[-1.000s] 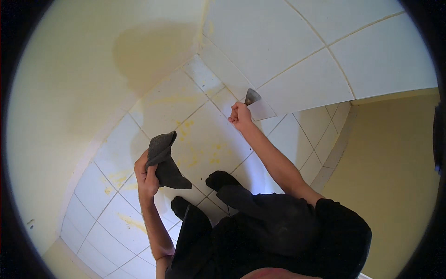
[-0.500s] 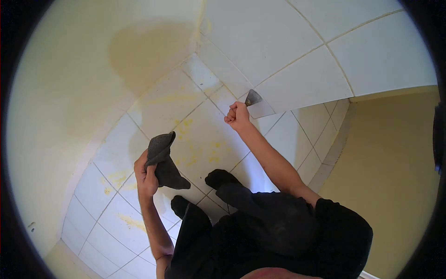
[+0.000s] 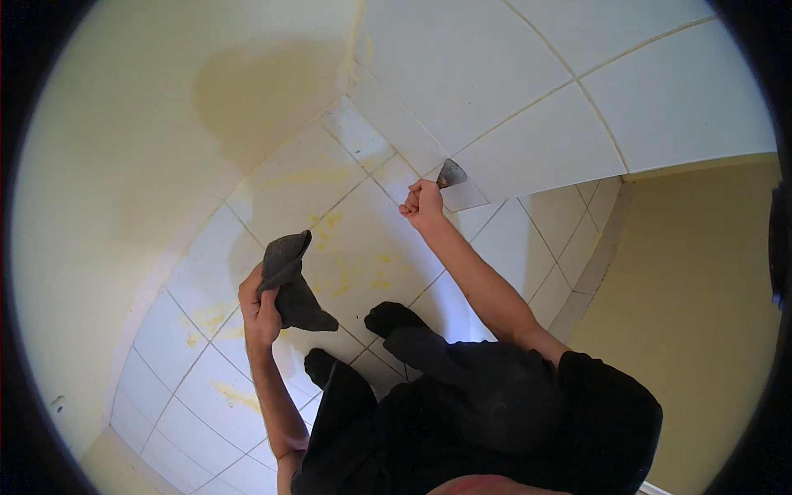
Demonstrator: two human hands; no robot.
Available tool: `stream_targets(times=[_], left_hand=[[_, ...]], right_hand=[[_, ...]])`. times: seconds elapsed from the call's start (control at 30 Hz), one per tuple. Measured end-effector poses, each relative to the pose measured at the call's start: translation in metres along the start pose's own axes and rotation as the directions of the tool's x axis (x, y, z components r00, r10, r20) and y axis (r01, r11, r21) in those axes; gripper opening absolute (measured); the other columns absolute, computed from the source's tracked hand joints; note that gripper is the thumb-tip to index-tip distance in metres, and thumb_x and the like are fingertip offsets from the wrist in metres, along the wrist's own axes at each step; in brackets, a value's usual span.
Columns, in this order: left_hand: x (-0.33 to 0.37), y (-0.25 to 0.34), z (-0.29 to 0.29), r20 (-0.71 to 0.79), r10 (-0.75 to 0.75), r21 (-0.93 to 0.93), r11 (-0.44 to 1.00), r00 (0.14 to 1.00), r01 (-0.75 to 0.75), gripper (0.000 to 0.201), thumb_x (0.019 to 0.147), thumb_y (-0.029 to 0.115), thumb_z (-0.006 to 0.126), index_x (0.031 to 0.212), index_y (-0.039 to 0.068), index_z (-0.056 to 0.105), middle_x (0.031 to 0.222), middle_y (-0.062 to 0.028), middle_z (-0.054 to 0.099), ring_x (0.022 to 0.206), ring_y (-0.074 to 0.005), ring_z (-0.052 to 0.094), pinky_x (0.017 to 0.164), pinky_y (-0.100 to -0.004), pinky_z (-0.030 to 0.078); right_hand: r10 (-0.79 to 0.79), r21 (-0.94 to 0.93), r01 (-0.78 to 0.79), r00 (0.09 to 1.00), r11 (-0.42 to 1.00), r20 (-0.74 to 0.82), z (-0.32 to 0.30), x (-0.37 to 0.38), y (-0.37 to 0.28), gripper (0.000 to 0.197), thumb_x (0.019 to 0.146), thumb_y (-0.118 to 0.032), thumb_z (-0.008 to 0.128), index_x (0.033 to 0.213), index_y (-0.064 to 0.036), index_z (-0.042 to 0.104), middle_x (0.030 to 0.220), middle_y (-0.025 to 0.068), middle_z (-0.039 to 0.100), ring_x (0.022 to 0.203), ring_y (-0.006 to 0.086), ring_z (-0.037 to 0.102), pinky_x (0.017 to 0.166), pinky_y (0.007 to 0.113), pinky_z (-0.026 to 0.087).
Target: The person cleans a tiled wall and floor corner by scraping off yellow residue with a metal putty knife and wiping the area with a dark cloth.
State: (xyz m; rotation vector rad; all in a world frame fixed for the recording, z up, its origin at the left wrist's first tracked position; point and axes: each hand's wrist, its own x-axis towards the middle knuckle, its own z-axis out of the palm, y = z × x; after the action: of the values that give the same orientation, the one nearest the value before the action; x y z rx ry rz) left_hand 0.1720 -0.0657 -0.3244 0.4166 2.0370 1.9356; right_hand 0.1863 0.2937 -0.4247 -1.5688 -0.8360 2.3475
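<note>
A crumpled dark grey cloth (image 3: 299, 289) is bunched in my left hand (image 3: 258, 309), with the fingers closed round it and one end drooping to the right. My right hand (image 3: 423, 205) is wrapped round the handle of a scraper (image 3: 451, 174), whose wide grey blade points up and to the right. The blade appears in front of the white tiled wall (image 3: 528, 124), near its lower edge; whether it touches the tiles I cannot tell. The handle is mostly hidden in my fist.
White floor tiles (image 3: 346, 223) carry yellow smears (image 3: 326, 227) between my hands and to the left. A cream wall (image 3: 124, 165) rises on the left, and a yellowish wall (image 3: 676, 313) stands at the right. My feet in black socks (image 3: 392, 318) are on the floor.
Almost nothing differs. Both hands keep their grips and stay nearly in place; the view has shifted very slightly.
</note>
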Motion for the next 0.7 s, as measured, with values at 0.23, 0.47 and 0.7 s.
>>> stream_targets(times=[0.23, 0.47, 0.7], left_hand=[[0.001, 0.002, 0.003, 0.024, 0.007, -0.006, 1.0, 1.0, -0.007, 0.031, 0.087, 0.002, 0.046, 0.113, -0.006, 0.06, 0.101, -0.011, 0.067, 0.091, -0.0167, 0.058, 0.084, -0.0282, 0.045], [0.0, 0.005, 0.003, 0.013, -0.013, -0.019, 1.0, 1.0, 0.013, 0.031, 0.087, 0.004, 0.046, 0.112, -0.007, 0.06, 0.1, -0.011, 0.066, 0.091, -0.0169, 0.058, 0.083, -0.0282, 0.045], [0.002, 0.002, 0.007, -0.017, -0.031, -0.01, 0.999, 0.999, 0.031, 0.031, 0.087, 0.007, 0.047, 0.111, -0.007, 0.06, 0.099, -0.0115, 0.066, 0.091, -0.0174, 0.058, 0.084, -0.0289, 0.045]], right_hand=[[0.015, 0.033, -0.016, 0.999, 0.999, 0.04, -0.005, 0.008, 0.008, 0.042, 0.07, -0.01, 0.051, 0.052, -0.019, 0.015, 0.046, 0.0002, 0.015, 0.04, 0.0173, 0.013, 0.045, 0.035, 0.021], [-0.052, 0.009, 0.051, 0.995, 0.999, 0.09, 0.0, 0.013, 0.004, 0.04, 0.07, -0.01, 0.052, 0.053, -0.0187, 0.017, 0.045, 0.0, 0.017, 0.038, 0.0162, 0.015, 0.043, 0.034, 0.021], [0.045, -0.075, -0.042, 0.999, 0.996, 0.028, -0.022, 0.021, 0.008, 0.039, 0.072, -0.012, 0.051, 0.053, -0.0192, 0.018, 0.045, -0.0004, 0.015, 0.041, 0.0168, 0.012, 0.048, 0.035, 0.022]])
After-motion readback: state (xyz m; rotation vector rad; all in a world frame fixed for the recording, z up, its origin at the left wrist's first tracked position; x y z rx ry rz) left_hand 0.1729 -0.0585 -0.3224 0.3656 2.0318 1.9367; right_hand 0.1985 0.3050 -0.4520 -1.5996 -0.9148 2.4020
